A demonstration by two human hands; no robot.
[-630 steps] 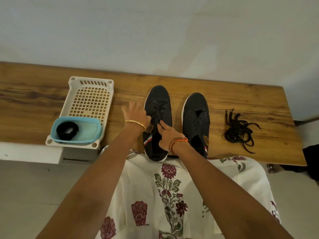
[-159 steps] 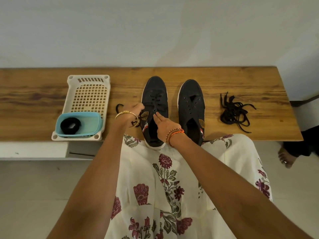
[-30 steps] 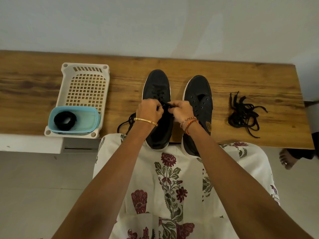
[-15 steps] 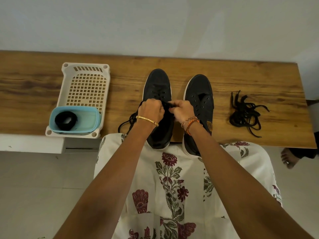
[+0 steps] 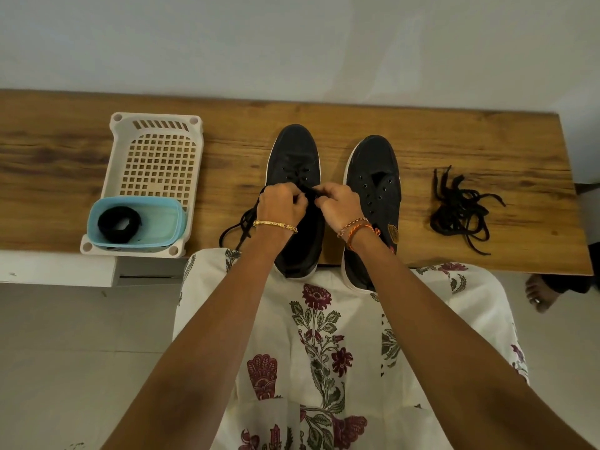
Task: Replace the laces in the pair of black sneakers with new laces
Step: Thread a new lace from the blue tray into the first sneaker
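At nine o'clock, a white basket (image 5: 156, 151) holds a blue tub (image 5: 162, 228). At centre, your left hand (image 5: 281, 206) and right hand (image 5: 337, 204) pinch a black lace (image 5: 238, 227) over the left sneaker (image 5: 293, 154). The right sneaker (image 5: 375, 177) sits just beside; loose laces (image 5: 459, 211) lie at three o'clock.

Bare bench (image 5: 227, 151) between basket (image 5: 156, 157) and left sneaker (image 5: 293, 154); lace tail (image 5: 238, 227) intrudes.

Soft, even, diffuse lighting; source not in view. Faint broad shadows on wall (image 5: 292, 43) above wooden bench (image 5: 487, 141); thin dark shadows just beside objects on bench. No glare. Bench edges bowed by wide-angle distortion, strongest toward frame corners. Bench grain fairly sharp; forearms below bench slightly soft. Black items on bench lacking detail
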